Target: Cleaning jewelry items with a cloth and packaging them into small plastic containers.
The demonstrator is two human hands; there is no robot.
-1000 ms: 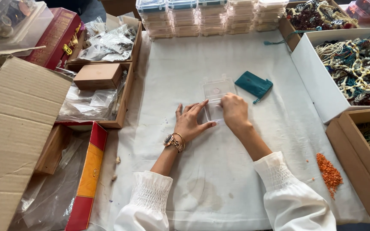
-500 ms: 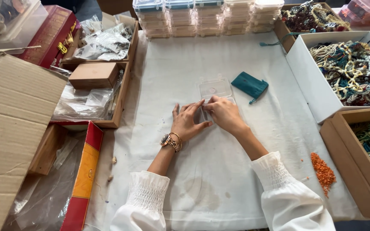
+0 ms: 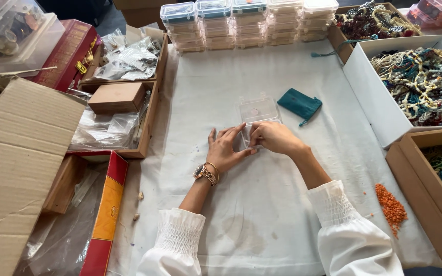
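Observation:
A small clear plastic box (image 3: 257, 112) lies open on the white cloth (image 3: 241, 204), its lid flat behind it. My left hand (image 3: 226, 149) rests flat on the cloth with its fingertips against the box's near left side. My right hand (image 3: 272, 137) is curled over the box's near half, fingers bent onto it. What lies under those fingers is hidden. A teal fabric pouch (image 3: 299, 105) sits just to the right of the box. I wear a gold watch and bangle on the left wrist.
Stacks of clear lidded boxes (image 3: 241, 23) line the far edge. Boxes of beaded jewellery (image 3: 425, 82) stand at the right, with a heap of orange beads (image 3: 391, 207) near them. Cardboard boxes (image 3: 21, 153) and plastic bags (image 3: 108, 130) crowd the left.
Both hands stay at the clear box. My right hand's fingers have curled closer over its near half, and the view has shifted slightly.

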